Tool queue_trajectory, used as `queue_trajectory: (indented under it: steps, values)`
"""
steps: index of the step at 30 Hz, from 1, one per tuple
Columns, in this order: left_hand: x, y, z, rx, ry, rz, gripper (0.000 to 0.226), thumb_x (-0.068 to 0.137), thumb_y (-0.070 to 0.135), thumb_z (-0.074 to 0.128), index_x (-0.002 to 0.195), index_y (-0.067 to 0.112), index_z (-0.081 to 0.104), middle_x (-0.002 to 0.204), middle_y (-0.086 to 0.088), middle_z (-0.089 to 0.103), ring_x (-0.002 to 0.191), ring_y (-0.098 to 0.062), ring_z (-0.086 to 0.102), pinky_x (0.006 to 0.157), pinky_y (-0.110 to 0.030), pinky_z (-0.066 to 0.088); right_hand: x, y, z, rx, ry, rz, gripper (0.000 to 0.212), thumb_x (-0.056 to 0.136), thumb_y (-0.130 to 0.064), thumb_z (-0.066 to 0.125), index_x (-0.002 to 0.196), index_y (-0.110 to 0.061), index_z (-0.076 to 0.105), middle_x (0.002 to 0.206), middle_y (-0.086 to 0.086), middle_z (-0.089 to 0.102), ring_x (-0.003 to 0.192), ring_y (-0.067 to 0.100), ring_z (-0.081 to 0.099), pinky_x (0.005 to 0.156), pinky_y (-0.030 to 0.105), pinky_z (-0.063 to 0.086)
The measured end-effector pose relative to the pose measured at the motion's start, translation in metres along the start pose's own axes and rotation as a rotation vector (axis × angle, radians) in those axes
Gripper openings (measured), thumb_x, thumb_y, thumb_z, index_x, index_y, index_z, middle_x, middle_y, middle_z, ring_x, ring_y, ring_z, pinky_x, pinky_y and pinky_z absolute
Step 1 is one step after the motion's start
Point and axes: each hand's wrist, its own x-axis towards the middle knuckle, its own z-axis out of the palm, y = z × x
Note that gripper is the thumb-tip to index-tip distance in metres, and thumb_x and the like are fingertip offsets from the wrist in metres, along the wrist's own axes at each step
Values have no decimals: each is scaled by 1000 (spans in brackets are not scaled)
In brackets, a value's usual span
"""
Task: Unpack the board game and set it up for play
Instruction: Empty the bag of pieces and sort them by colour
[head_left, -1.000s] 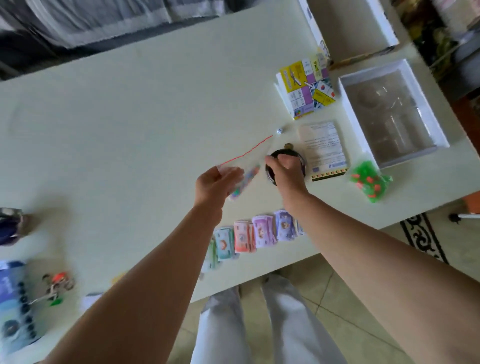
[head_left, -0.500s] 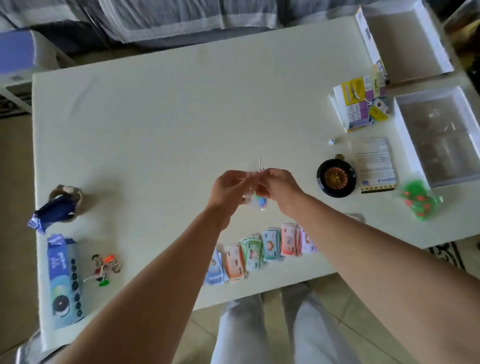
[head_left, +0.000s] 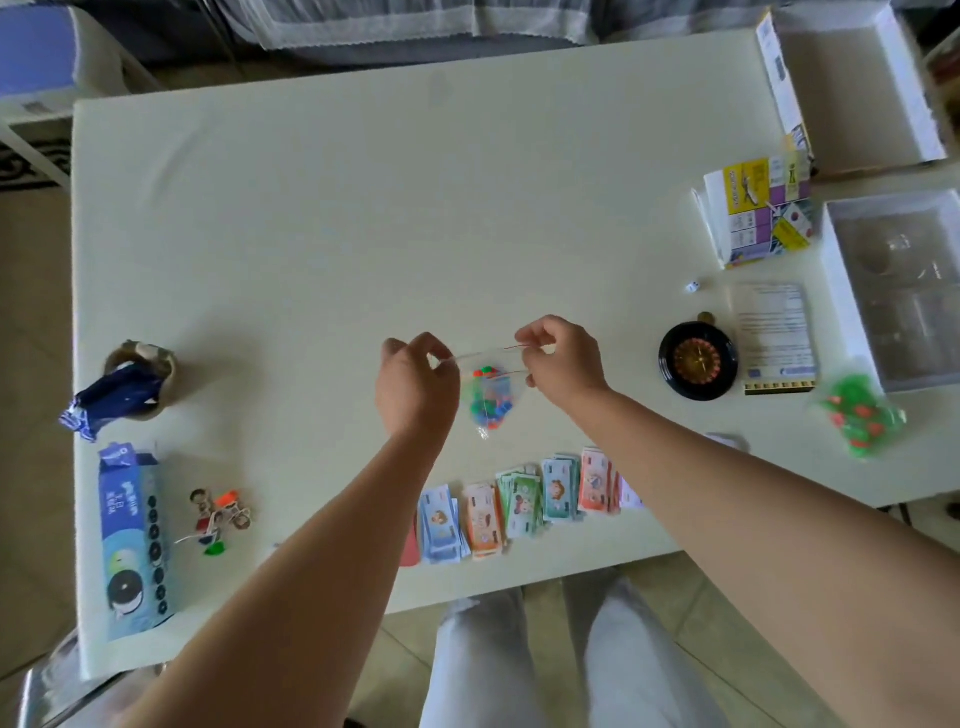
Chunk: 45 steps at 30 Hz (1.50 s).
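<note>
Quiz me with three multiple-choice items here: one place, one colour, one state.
1. On the table, the roulette wheel sits: A. left of the left hand; B. right of the right hand; C. between the hands.
2. The side bag, by the box tray, holds pieces mostly: A. green; B. black; C. white.
3. The small clear bag is: A. flat on the table; B. pinched at its top by both hands; C. tucked under an arm.
Key: B, the wheel stands beyond the right hand, beside the rule sheet; A, green shows through the plastic; B, each hand pinches its top edge and the bag hangs.
</note>
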Motion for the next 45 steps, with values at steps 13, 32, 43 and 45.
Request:
queue_trajectory:
  steps: [13,32,43,45]
  values:
    - [15,-37,36,-257,-362,105,104,62,13,87,147,21,29,150,1,33,139,-21,32,112,-37,31,22,-17,6,339,-301,161,31,81,6,38,73,-7,66,76,6,68,59,10,59,51,17,48]
    - [43,-23,83,-855,-326,-730,36,97,35,52,123,10,49,110,-12,64,89,-23,67,64,-29,55,70,53,21,4,-761,293,42,86,-36,67,123,-20,53,111,5,61,91,13,59,77,28,48]
    - [27,-16,129,-1030,-513,-993,32,94,29,58,104,-2,56,100,-24,65,97,-34,67,85,-42,56,88,80,18,-298,-648,297,63,81,-72,46,110,-17,57,100,6,65,74,18,57,57,28,41]
    - [26,-15,128,-1072,-503,-1004,28,96,27,55,99,-1,56,101,-24,64,98,-35,66,89,-42,54,88,77,16,-313,-644,287,65,82,-72,44,108,-15,57,95,7,63,68,17,55,55,28,40]
